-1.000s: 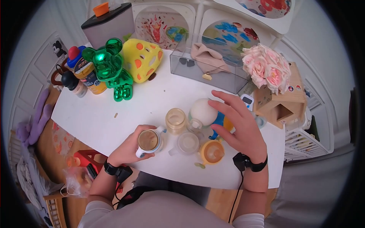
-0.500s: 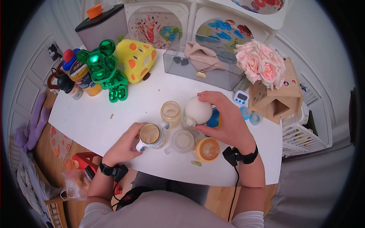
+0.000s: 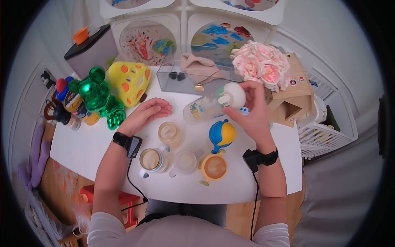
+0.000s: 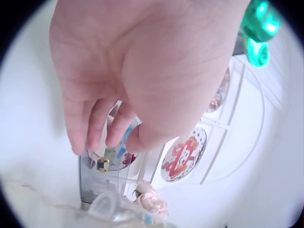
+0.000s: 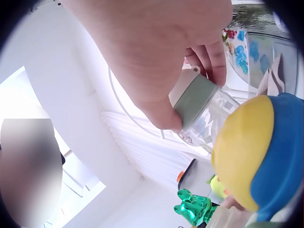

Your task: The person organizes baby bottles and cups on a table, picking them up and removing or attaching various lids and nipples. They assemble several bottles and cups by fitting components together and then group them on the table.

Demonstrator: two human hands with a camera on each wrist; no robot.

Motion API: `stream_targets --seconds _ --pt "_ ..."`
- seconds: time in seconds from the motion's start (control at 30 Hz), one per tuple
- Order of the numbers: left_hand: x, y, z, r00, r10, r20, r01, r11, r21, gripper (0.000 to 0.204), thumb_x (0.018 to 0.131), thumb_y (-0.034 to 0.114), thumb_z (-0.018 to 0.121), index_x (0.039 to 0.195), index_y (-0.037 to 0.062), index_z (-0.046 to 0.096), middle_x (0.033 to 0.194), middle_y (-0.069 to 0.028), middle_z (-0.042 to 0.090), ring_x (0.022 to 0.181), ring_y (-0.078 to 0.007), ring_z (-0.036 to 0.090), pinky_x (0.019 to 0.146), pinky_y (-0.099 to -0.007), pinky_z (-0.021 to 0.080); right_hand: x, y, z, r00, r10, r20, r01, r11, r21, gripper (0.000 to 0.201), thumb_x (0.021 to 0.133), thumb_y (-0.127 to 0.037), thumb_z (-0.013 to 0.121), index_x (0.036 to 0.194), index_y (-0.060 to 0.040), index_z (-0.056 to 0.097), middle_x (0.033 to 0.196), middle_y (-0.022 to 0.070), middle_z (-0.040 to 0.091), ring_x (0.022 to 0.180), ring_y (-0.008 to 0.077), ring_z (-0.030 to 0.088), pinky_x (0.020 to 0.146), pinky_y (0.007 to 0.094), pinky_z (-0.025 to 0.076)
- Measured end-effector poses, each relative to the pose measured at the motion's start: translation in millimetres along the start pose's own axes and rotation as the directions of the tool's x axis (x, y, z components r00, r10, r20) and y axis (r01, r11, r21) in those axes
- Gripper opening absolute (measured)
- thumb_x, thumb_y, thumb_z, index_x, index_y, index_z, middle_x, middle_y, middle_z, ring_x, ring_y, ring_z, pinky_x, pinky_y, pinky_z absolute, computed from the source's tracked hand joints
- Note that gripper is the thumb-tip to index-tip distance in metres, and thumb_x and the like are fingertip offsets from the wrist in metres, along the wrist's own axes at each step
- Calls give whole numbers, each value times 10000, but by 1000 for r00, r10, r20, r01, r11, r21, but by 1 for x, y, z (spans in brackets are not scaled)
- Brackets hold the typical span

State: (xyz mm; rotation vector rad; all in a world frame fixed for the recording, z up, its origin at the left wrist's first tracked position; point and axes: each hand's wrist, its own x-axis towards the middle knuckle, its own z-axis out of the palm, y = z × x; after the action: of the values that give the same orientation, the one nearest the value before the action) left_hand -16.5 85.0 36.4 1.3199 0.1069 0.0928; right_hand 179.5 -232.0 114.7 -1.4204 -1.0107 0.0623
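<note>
My right hand (image 3: 254,115) grips a clear bottle (image 3: 201,109) by its white domed lid with a green collar (image 5: 197,97). The bottle lies tilted, its base toward the left. My left hand (image 3: 146,115) hovers left of the bottle's base, fingers relaxed and holding nothing; its palm shows in the left wrist view. Nearer me stand an amber-tinted jar (image 3: 169,131), a white-and-blue handled cup (image 3: 151,160), a clear handled cup (image 3: 186,161) and a yellow handled cup (image 3: 214,166). A blue-and-yellow round-topped cup (image 3: 222,133) stands below the right hand.
Behind the bottle is a clear box (image 3: 168,82) with a cloth item inside. Pink flowers (image 3: 263,66) and a wooden house (image 3: 290,99) are at the right. A green bear figure (image 3: 92,90) and a yellow spotted plush (image 3: 129,82) stand at the left.
My left hand has let go of the white-and-blue cup and moved up the table. My right hand has taken the bottle by its lid and carried it toward the clear box, tilting it.
</note>
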Motion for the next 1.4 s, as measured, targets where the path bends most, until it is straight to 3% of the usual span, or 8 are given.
stream_targets --seconds 0.27,0.33,0.53,0.67,0.9,1.03,1.27,1.4 --pt "71 -31 5 951 -37 306 128 950 -285 660 1136 493 481 1567 -5 440 1505 -224 598 1372 -338 616 1175 -431 490 5 23 -6 975 220 18 -218 972 -85 638 850 -187 907 1376 -81 563 1193 85 662 1091 189 691 905 317 583" --pt "77 -32 9 926 -27 377 168 922 -348 666 1128 446 535 1609 14 373 1533 -207 574 1386 -340 603 1221 -461 447 7 43 -12 970 241 16 -239 967 -83 638 855 -203 910 1371 -72 560 1169 83 672 1073 187 694 890 317 586" --pt "75 -49 12 976 -67 205 103 981 -166 732 1057 199 699 1660 71 305 1488 -196 593 1251 -317 682 1108 -407 543 10 61 -16 856 515 39 -515 857 -16 533 935 -288 858 1312 -29 584 1085 70 696 942 140 696 817 295 580" --pt "69 -38 25 982 -103 159 115 991 -66 826 997 268 789 1657 90 326 1462 -159 591 1161 -268 675 1019 -406 558 9 71 -15 788 603 124 -605 796 -25 446 1006 -347 784 1266 -19 628 1036 46 709 842 87 665 746 260 548" --pt "68 -38 27 985 -48 163 36 996 79 681 981 327 809 1479 126 390 1086 -117 695 831 -217 715 714 -313 572 7 79 -18 819 544 183 -555 832 6 451 1044 -329 737 1370 -29 650 1107 0 728 852 60 620 745 245 520" --pt "66 -36 31 985 -82 152 53 981 184 568 1031 506 701 1347 117 433 876 -104 699 671 -201 692 573 -269 516 4 82 -22 792 556 251 -589 804 79 512 1016 -191 764 1472 -35 591 1222 6 702 1034 91 663 904 262 548" --pt "71 -42 21 978 -125 166 129 991 -17 648 1063 708 480 1321 114 468 894 -123 714 663 -207 690 553 -269 510 8 85 -25 916 198 348 -261 954 145 636 941 26 747 1535 -51 534 1557 79 505 1372 174 556 1173 325 461" --pt "72 -46 18 987 -111 114 119 991 -68 642 1070 643 538 1403 100 454 921 -120 718 730 -210 704 590 -270 528 5 93 -30 898 233 374 -378 843 384 632 979 -16 724 1567 -61 496 1569 97 499 1402 183 529 1179 334 448"
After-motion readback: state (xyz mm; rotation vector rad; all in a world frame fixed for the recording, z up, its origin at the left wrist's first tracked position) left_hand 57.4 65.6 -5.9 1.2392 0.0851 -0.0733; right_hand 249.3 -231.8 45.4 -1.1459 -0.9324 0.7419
